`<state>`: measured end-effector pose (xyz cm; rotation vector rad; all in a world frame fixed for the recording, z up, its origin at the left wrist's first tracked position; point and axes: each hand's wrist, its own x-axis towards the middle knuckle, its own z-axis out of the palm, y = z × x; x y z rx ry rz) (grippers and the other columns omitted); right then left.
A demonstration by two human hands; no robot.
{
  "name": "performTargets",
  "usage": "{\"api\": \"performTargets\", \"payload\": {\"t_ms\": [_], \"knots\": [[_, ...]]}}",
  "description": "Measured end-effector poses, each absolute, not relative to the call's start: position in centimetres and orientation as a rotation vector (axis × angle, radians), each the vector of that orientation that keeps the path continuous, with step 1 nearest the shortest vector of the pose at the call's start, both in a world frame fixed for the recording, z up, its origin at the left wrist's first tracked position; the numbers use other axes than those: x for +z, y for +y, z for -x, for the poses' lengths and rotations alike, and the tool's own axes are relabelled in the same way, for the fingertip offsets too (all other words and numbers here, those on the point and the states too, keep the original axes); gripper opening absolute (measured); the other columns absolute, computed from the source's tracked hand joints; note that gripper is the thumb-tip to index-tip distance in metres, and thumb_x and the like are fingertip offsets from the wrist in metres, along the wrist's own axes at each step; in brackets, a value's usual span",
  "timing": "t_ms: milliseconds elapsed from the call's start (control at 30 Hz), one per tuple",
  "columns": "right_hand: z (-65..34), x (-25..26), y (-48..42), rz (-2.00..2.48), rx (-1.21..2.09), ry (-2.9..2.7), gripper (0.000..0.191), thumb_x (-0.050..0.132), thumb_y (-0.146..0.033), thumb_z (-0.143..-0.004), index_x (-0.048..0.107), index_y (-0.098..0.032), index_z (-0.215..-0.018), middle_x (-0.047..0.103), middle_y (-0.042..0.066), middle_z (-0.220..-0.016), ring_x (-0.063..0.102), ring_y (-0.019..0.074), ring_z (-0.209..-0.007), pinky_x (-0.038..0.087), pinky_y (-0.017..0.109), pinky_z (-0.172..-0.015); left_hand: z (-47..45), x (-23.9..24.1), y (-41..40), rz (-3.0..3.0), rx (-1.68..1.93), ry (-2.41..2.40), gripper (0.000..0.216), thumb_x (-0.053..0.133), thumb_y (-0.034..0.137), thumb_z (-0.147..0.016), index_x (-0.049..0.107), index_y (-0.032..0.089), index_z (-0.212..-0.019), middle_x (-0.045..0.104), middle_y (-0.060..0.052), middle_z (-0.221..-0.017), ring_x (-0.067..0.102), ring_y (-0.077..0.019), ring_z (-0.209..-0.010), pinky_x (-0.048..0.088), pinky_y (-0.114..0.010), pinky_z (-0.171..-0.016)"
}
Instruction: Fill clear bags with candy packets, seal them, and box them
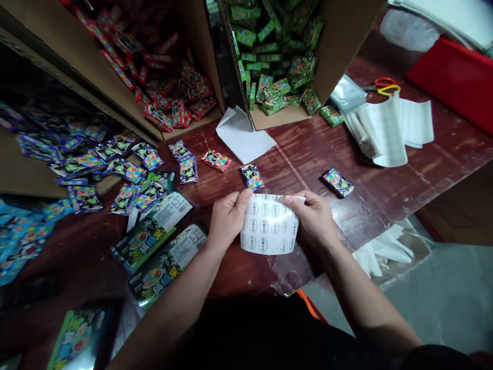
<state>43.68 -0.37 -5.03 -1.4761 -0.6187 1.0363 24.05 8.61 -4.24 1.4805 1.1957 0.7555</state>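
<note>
A white sheet of round stickers (268,226) hangs over the near edge of the dark red table (308,154). My left hand (227,218) pinches its top left corner, fingers closed. My right hand (314,216) pinches its top right corner the same way. Just beyond the sheet lies a small blue candy packet (252,176). A red packet (216,160) and another blue packet (337,182) lie farther out to the left and right.
Tilted cardboard boxes at the back hold red packets (169,92), green packets (277,61) and blue packets (77,159). Larger display bags (154,241) lie at left. More sticker sheets (389,128), scissors (383,86) and a red box (454,77) lie at right.
</note>
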Motion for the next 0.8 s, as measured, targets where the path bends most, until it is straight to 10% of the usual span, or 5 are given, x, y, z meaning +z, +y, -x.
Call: {"api": "performTargets", "payload": {"t_ms": [233, 800], "knots": [[-45.3, -4.7, -0.9, 1.366, 1.22, -0.606, 0.028, 0.088, -0.041, -0.073, 0.07, -0.023, -0.086, 0.069, -0.002, -0.077, 0.059, 0.0135, -0.063, 0.048, 0.027, -0.06, -24.0, -4.1, 8.1, -1.323, 0.626, 0.984, 0.03, 0.077, 0.045, -0.084, 0.074, 0.017, -0.095, 0.076, -0.003, -0.089, 0.066, -0.016, -0.076, 0.051, -0.025, -0.071], [-45.7, -4.7, -1.8, 1.471, 1.201, -0.719, 0.031, 0.083, -0.047, -0.079, 0.068, -0.02, -0.079, 0.069, -0.001, -0.074, 0.059, 0.0138, -0.065, 0.046, 0.026, -0.062, -24.0, -5.2, 8.0, -1.264, 0.627, 0.992, 0.028, 0.078, 0.043, -0.083, 0.073, 0.017, -0.093, 0.074, -0.002, -0.087, 0.064, -0.0145, -0.077, 0.049, -0.023, -0.07]]}}
